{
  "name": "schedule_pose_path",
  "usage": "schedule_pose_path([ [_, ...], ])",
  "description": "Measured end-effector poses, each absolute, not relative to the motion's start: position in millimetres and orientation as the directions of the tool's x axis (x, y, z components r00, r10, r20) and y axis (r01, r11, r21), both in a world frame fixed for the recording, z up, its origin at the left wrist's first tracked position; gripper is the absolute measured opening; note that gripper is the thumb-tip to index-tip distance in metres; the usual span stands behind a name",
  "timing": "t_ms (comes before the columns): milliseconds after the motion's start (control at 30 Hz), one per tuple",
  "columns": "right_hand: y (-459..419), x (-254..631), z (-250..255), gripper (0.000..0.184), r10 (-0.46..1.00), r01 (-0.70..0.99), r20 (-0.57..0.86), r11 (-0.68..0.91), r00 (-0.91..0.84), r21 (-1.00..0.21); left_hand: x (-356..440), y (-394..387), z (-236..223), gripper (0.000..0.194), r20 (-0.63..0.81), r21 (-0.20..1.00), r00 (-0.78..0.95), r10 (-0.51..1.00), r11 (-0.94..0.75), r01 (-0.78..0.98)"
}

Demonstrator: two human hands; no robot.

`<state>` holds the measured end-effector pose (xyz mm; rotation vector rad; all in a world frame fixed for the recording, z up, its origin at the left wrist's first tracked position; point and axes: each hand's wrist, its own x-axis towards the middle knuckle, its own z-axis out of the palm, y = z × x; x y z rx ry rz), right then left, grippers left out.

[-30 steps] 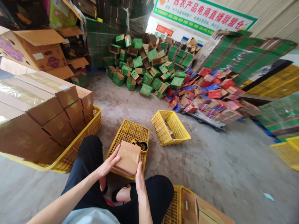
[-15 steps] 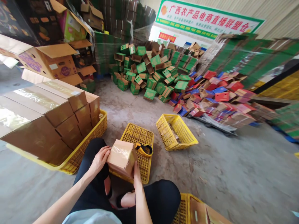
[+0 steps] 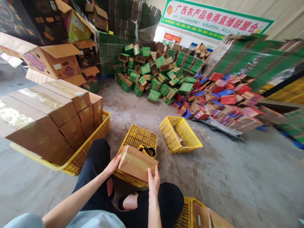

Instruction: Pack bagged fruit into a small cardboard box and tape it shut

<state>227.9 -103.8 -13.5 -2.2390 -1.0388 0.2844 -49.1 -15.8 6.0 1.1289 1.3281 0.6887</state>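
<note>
A brown cardboard box [image 3: 139, 163] with clear tape along its left end lies over the near part of an upturned yellow crate [image 3: 140, 136]. My left hand [image 3: 113, 164] grips its left end. At the right end, my right hand [image 3: 154, 180] has its fingers against the side of the box. Just behind the box, a black and yellow tape dispenser [image 3: 147, 150] rests on the crate, its lower part hidden by the box.
To my left, a yellow basket [image 3: 71, 163] holds stacked taped boxes [image 3: 57, 117]. Ahead stands another yellow basket [image 3: 182, 139]. A third basket [image 3: 187, 210] with boxes is by my right knee. Heaps of green boxes [image 3: 154, 95] and red boxes [image 3: 228, 98] lie farther back.
The box has turned so its long side now faces me, with its taped end at the left. My right hand has moved right with it, and my left hand slightly right.
</note>
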Motion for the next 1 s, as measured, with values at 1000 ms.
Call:
schedule_pose_path([
  [1000,-128,174,-21,0.079,0.889,0.882,-0.055,-0.459,0.455,-0.109,-39,-10,-38,0.06,0.245,0.321,0.55,0.799,-0.602,0.731],
])
